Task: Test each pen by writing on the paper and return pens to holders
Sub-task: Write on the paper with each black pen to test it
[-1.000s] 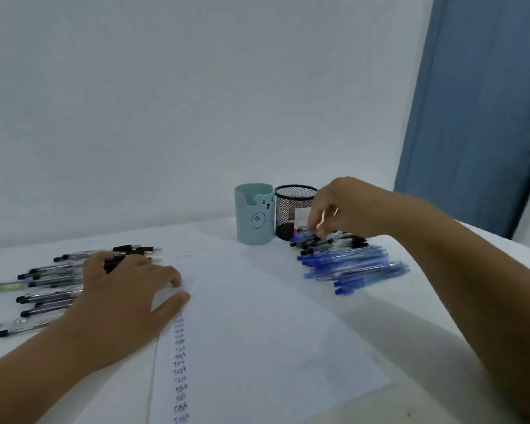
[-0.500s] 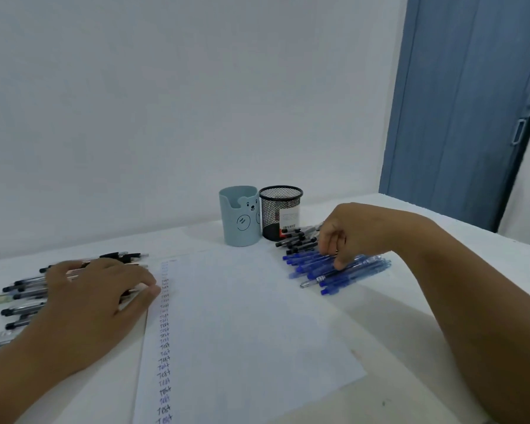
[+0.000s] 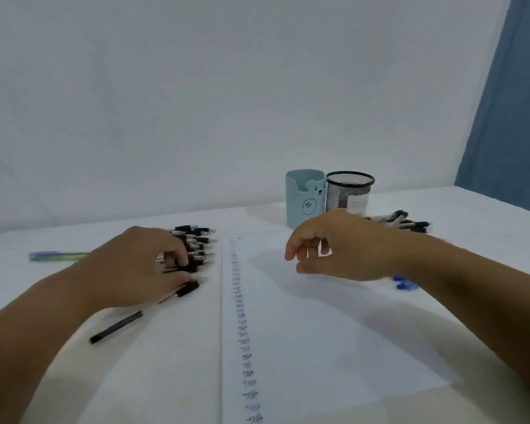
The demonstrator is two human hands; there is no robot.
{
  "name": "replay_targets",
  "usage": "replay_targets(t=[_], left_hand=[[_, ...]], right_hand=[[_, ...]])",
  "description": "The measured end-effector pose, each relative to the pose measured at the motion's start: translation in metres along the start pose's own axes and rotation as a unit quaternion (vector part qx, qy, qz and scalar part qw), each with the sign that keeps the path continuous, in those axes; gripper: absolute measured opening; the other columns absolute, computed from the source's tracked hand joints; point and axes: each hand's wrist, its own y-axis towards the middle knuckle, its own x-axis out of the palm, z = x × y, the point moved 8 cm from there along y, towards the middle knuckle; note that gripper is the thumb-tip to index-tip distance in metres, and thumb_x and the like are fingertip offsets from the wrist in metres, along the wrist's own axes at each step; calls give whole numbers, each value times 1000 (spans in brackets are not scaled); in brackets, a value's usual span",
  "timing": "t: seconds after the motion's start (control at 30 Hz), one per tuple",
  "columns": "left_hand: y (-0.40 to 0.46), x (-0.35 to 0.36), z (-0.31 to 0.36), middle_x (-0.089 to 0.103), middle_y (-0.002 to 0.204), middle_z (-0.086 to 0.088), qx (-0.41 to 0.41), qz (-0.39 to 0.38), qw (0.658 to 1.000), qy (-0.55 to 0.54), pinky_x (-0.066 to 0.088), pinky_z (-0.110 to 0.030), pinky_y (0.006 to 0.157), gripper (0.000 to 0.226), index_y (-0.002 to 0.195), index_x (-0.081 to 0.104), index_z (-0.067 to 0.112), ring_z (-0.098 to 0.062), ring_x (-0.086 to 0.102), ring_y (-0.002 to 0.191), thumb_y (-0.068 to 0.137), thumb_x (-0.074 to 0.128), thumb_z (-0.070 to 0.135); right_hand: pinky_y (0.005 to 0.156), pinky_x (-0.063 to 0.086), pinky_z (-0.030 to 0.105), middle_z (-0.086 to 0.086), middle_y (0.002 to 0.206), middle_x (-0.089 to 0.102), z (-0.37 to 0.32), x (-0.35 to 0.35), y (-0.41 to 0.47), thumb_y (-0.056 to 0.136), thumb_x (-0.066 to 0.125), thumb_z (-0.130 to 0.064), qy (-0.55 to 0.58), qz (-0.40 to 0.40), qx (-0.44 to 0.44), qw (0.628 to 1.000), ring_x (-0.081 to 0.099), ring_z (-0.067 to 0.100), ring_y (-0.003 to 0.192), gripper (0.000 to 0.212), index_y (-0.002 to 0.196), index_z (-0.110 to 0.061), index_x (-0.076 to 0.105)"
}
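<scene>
A plain white wall fills most of the upper frame, running from the left edge almost to the right. At the far right edge stands a blue door, its left side slanting across the upper right corner. A white table spans the lower half of the frame and meets the wall along a faint line across the middle.

**A plain office or study room**

A white bench stands against a bare white wall, with a blue door at the right. Desk goods mark it as a writing place: a pale blue pen cup, a black mesh holder, a sheet of paper and rows of pens.
</scene>
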Motion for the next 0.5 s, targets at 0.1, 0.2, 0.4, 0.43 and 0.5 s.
replay_targets(t=[0.1, 0.2, 0.4, 0.43, 0.5], left_hand=[[-3, -4, -13, 67, 82, 20, -18, 3, 999, -26, 41, -16, 62, 13, 75, 69, 37, -3, 60, 74, 79, 80, 33], [-7, -9, -18, 68, 76, 13, -24, -12, 998, -53, 46, -25, 61, 20, 72, 70, 35, -9, 59, 69, 72, 74, 54], [-15, 6, -8, 67, 65, 6, -31, -171, 983, -60, 44, -19, 57, 31, 67, 72, 25, -5, 58, 59, 69, 86, 53], [-15, 7, -7, 66, 63, 8, -32, -175, 983, -53, 42, -16, 56, 27, 66, 72, 24, -4, 56, 58, 73, 87, 45], [-14, 5, -6, 64, 60, 11, -31, -170, 984, -48, 42, -17, 58, 23, 63, 70, 25, -5, 56, 57, 80, 83, 34]], right_hand=[[68, 44, 13, -14, 84, 67, -18, 25, 32, 90, 72, -25, -6, 3, -44, 999, 60, 7, 80, 10, 100, -27, 74], [70, 44, 13, -15, 82, 66, -31, 44, 60, 91, 68, -23, -14, 8, -73, 997, 59, 3, 79, 9, 98, -26, 73], [67, 37, 7, -16, 79, 67, -41, 68, 90, 91, 64, -19, -3, 44, -118, 992, 56, -4, 74, 13, 94, -27, 73], [67, 38, 7, -15, 79, 67, -40, 71, 90, 91, 64, -19, 7, 57, -124, 991, 56, -2, 73, 12, 94, -26, 74], [66, 38, 9, -14, 78, 66, -36, 74, 90, 91, 66, -19, 25, 76, -128, 988, 56, 5, 72, 12, 94, -26, 75]])
